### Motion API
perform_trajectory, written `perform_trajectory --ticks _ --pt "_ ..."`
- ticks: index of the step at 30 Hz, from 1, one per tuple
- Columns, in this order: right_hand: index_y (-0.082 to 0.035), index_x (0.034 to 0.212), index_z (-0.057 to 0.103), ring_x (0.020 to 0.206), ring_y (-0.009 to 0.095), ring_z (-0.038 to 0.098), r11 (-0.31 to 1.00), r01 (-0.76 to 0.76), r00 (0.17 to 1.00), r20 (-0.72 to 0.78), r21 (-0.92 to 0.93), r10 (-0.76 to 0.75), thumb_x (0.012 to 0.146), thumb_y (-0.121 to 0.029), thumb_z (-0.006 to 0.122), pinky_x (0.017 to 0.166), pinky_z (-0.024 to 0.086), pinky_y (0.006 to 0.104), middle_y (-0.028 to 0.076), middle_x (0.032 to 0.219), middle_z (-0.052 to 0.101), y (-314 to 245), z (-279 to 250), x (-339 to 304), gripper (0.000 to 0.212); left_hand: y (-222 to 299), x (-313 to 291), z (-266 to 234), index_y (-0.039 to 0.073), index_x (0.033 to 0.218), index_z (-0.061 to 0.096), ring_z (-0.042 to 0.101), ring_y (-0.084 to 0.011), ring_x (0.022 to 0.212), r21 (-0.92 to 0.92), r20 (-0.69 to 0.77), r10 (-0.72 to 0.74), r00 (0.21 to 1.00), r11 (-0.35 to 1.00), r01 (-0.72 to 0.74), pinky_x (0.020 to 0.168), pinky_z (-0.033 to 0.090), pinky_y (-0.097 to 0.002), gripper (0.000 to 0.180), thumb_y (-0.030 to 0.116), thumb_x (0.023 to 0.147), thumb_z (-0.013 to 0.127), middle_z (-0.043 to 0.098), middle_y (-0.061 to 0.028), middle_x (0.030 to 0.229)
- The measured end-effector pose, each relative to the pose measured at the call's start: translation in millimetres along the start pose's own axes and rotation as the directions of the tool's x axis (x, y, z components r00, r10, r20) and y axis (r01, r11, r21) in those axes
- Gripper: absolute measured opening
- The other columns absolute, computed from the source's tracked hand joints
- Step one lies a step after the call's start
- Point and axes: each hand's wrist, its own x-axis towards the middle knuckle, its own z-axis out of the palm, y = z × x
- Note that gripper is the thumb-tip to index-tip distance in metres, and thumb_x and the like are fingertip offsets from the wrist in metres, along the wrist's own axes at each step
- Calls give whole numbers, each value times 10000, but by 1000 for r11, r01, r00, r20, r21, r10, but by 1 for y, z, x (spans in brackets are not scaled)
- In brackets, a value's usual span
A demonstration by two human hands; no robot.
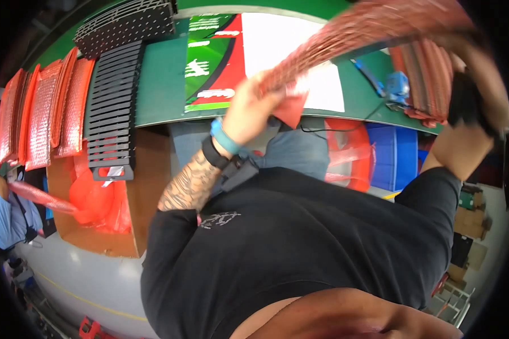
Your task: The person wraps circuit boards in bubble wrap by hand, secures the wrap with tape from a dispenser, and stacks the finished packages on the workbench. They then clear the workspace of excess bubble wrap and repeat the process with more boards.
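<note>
A long red bubble-wrap bag (350,34), blurred by motion, is held up slantwise over the table at the upper right. My left hand (251,116) is closed on its lower left end, with a loose red flap hanging beside the fingers. A dark edge runs along the bag's underside; I cannot tell what it is. My right hand (478,62) is at the bag's far right end, its fingers smeared and partly hidden. Beneath the bag lies a white sheet (283,53) next to a green and red printed panel (212,62).
Bubble-wrap bags are stacked at the left (42,113) and right (421,79). A black slotted rack (116,96) overhangs the green table's (161,85) front edge. Near the right stack are a blue tool (397,87) and pen-like object (369,77). Below are a carton (144,186) and blue bin (393,155). Another person (14,212) is at far left.
</note>
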Motion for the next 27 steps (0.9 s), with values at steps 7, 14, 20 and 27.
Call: perform_trajectory --ticks 7,14,20,27 --pt "18 1003 635 785 209 631 797 -50 899 -375 -602 -227 687 21 769 701 525 327 89 897 669 -106 7 -110 343 46 105 59 -30 1407 487 615 -324 1233 -309 223 -47 974 944 116 1027 539 -474 427 38 997 585 620 -163 1330" --pt "11 916 622 707 260 630 616 -107 900 -339 -781 -274 646 55 726 623 511 344 114 831 649 -101 30 -127 293 35 97 115 6 1335 546 654 -339 1170 -551 413 -65 908 776 306 1024 539 -479 371 27 972 621 663 -154 1248" --pt "4 841 610 641 303 629 582 -11 879 -286 -813 -382 610 84 689 556 499 358 135 775 632 -87 41 -113 256 19 75 148 -10 1352 522 599 -353 1246 -619 455 -88 886 684 386 1085 488 -491 376 19 982 589 623 -182 1308" --pt "-20 792 578 578 301 603 565 129 829 -224 -815 -513 676 41 662 485 465 361 146 735 617 -104 46 -116 155 32 52 170 -31 1432 450 514 -379 1346 -631 494 -133 859 625 459 1168 400 -526 444 30 1003 546 544 -212 1421"
